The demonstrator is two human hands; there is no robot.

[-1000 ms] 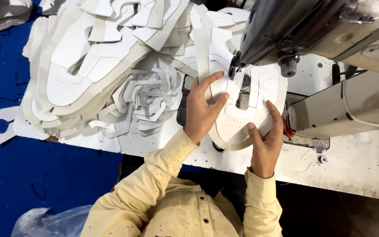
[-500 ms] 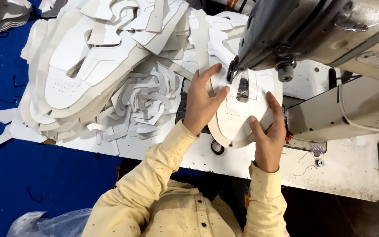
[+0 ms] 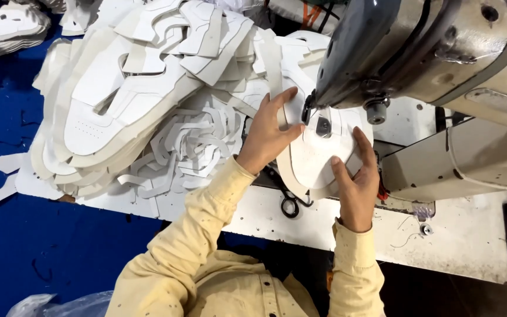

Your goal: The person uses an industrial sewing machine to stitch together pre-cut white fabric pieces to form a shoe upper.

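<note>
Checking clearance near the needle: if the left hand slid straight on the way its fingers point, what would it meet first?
The left hand lies on the white shoe piece, fingers pointing up and right. Straight on, it would likely first meet the presser foot under the sewing machine head, though depth is hard to judge.

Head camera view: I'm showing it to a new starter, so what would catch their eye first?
Probably the big grey sewing machine head at upper right, with both hands pressing a white shoe-upper piece flat beneath it: left hand on its left edge, right hand on its near edge. Next, the sprawling heap of white cut pieces covering the table's left.
</note>
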